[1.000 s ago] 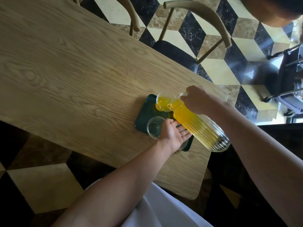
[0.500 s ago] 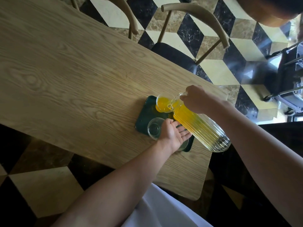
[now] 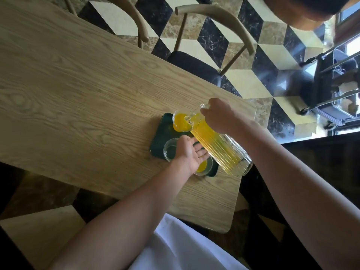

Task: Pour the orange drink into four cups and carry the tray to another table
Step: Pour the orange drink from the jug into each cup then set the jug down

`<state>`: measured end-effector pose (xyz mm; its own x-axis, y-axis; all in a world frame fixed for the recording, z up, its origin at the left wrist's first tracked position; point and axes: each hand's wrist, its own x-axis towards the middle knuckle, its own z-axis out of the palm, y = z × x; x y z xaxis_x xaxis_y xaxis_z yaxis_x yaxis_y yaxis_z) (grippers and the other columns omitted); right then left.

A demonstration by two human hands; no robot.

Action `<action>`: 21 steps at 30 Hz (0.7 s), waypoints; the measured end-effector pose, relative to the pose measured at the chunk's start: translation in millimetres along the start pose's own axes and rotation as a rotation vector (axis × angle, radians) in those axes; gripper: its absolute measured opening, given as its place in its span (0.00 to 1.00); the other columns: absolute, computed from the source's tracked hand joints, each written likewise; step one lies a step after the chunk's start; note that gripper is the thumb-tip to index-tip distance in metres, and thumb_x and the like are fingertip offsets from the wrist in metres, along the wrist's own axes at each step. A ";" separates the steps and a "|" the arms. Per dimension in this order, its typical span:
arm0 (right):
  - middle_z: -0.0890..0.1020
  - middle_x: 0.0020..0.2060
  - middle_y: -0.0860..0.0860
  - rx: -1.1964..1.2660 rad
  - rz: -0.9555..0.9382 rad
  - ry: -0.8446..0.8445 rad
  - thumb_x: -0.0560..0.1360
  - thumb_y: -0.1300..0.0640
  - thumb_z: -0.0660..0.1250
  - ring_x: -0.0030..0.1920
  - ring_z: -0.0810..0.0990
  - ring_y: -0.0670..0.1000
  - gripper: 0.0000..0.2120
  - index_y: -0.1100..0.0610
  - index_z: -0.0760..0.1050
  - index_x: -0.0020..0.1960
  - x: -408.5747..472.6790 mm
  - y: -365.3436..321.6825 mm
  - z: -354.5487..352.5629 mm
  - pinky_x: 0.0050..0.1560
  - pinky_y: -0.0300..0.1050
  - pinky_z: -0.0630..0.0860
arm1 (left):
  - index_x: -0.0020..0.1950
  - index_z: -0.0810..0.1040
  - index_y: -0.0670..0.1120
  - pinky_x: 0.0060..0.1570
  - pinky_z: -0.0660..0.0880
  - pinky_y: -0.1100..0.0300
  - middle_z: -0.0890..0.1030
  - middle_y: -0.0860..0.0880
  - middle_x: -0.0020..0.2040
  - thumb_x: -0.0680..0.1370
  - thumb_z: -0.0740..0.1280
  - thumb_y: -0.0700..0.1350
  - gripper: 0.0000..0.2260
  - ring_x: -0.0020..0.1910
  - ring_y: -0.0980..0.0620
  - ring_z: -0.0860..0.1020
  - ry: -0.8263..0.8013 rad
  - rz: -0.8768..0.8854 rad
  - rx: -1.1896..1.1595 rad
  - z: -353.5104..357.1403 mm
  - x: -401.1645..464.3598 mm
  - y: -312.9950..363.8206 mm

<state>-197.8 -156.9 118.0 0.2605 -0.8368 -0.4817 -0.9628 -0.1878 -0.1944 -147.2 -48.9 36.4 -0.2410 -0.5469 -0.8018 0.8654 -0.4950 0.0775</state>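
Pitcher (image 3: 218, 147) gripped in my right hand (image 3: 218, 115), tilted over far cup (image 3: 181, 121); left hand (image 3: 190, 152) spread flat above tray (image 3: 159, 133)

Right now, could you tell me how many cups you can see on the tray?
3: a filled cup at the pitcher's spout, an empty cup left of the left hand, and a cup with juice partly under it. A fourth may be hidden.

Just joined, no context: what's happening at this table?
A person is pouring orange drink. The right hand grips a ribbed clear glass pitcher, tilted over a glass cup at the far end of the dark green tray; that cup holds orange drink. The left hand rests open, palm up, under the pitcher. One nearer cup is empty; another has drink. A fourth isn't visible.
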 end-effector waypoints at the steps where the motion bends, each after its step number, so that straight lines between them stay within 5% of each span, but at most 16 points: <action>1: 0.77 0.44 0.58 0.007 0.005 0.013 0.79 0.52 0.58 0.48 0.79 0.62 0.10 0.59 0.71 0.48 -2.1 1.4 -1.2 0.52 0.57 0.79 | 0.74 0.69 0.41 0.75 0.60 0.41 0.71 0.36 0.74 0.81 0.48 0.47 0.24 0.74 0.35 0.66 0.003 0.008 0.015 2.1 -2.4 1.3; 6: 0.74 0.43 0.55 -0.001 -0.030 0.077 0.80 0.54 0.57 0.45 0.76 0.59 0.10 0.60 0.72 0.49 -16.0 6.6 -5.3 0.41 0.48 0.69 | 0.66 0.74 0.45 0.75 0.61 0.44 0.78 0.40 0.65 0.79 0.50 0.45 0.20 0.71 0.39 0.71 0.050 0.107 0.116 8.8 -10.0 -1.6; 21: 0.72 0.38 0.54 0.088 -0.039 0.173 0.82 0.52 0.58 0.37 0.71 0.59 0.10 0.58 0.67 0.47 -109.5 5.5 13.8 0.37 0.48 0.65 | 0.79 0.61 0.42 0.73 0.64 0.46 0.68 0.38 0.76 0.80 0.50 0.44 0.27 0.75 0.38 0.67 0.184 0.074 0.071 -7.0 -41.6 -45.0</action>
<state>-230.6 -59.2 157.9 0.2740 -0.9070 -0.3197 -0.9402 -0.1827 -0.2876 -173.1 0.8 62.1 -0.0875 -0.4540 -0.8867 0.8433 -0.5076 0.1767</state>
